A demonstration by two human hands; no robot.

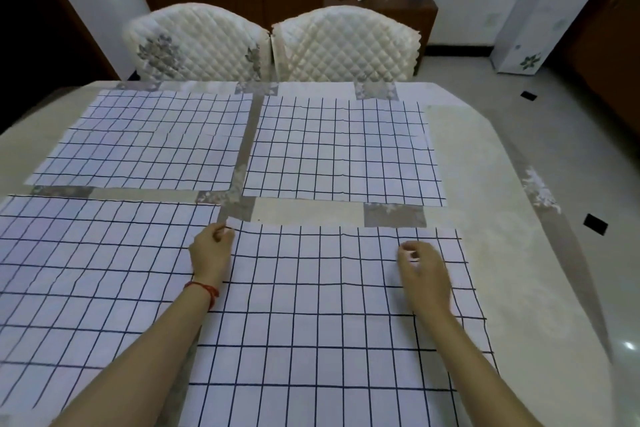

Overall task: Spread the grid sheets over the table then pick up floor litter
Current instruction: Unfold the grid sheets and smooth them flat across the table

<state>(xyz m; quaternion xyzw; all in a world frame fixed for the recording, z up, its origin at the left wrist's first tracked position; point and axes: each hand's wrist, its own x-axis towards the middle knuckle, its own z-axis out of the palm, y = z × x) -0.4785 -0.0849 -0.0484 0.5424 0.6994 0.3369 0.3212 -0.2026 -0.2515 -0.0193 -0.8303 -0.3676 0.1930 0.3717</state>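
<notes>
Grid sheets cover most of the table (485, 184): far left sheet (145, 139), far right sheet (343, 149), near left sheet (86, 281) and near right sheet (329, 322), laid flat with narrow gaps between them; the left hand (209, 253), a red string (204, 288) at its wrist, pinches the near right sheet's far left corner; the right hand (422, 270) hovers over or rests on that sheet's far right part, fingers curled, whether pinching paper I cannot tell; small dark scraps (595, 224) lie on the floor (554, 87) to the right; two quilted chairs (270, 42) stand beyond the table.
</notes>
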